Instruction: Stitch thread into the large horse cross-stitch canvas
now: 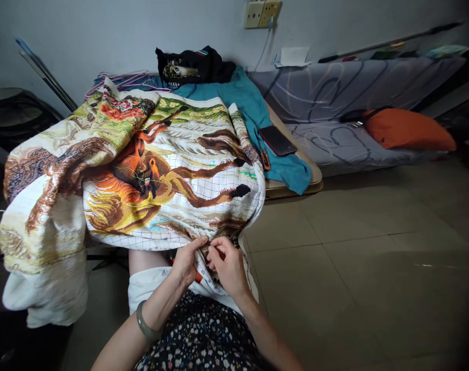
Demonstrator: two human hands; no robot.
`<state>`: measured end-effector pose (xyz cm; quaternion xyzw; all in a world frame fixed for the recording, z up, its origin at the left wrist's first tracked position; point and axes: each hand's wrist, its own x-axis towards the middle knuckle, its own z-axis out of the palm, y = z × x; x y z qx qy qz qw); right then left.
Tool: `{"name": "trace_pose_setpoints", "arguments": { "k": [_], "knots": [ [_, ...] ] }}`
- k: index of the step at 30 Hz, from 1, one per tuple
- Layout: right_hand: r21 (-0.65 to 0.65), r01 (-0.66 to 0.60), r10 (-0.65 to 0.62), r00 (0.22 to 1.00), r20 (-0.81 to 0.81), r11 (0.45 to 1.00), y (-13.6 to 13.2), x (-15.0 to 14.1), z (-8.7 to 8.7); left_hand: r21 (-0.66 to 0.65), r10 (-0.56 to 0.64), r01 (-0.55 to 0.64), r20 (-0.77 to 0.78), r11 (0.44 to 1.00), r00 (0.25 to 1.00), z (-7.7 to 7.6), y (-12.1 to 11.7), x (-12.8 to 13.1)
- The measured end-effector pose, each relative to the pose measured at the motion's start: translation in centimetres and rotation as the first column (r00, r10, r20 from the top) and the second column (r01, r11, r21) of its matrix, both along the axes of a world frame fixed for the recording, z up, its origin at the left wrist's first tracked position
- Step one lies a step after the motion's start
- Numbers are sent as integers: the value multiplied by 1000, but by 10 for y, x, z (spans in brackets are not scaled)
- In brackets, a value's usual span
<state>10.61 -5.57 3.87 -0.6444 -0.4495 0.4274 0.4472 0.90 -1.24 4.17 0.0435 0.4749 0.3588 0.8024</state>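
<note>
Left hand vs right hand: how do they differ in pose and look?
Left hand: thumb stretched out on the embroidered cloth; right hand: fingers curled in, tips drawn together.
Left hand has a bangle up its forearm; right hand's forearm is bare.
Shared: both work close together at the cloth's near edge.

The left hand (187,262) grips the near edge of the embroidered cloth (203,180). The right hand (227,265) pinches beside it. 1 phone (277,140) lies on teal fabric (240,95).
</note>
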Motion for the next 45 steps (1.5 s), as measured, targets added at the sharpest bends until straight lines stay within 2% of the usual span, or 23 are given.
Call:
{"name": "trace_pose_setpoints", "arguments": {
  "k": [3,9,21,30,36,39,43,45],
  "knots": [
    [21,14,-15,999,32,1000,0,2,-6,-20,25,-27,-89,999,996,3,1,1],
    [54,20,-21,1000,14,998,2,3,-12,-18,8,-10,-123,1000,992,6,2,2],
    [61,91,-87,993,-75,994,4,-2,-9,14,46,-45,-98,999,994,1,3,1],
    [14,56,-54,990,-130,998,4,2,-8,11,0,0,-32,1000,999,-3,0,0],
    [6,135,-130,965,-229,991,11,0,-2,47,3,-4,25,999,1000,-2,-1,-1],
    [48,92,-83,984,-158,995,14,2,3,49,9,-11,52,999,999,2,-1,-1],
    [73,5,-12,995,100,997,18,0,5,36,24,-26,56,999,998,5,-2,-1],
    [53,-32,24,989,147,998,22,2,5,32,20,-21,47,999,999,5,-2,-1]
  ]
}}
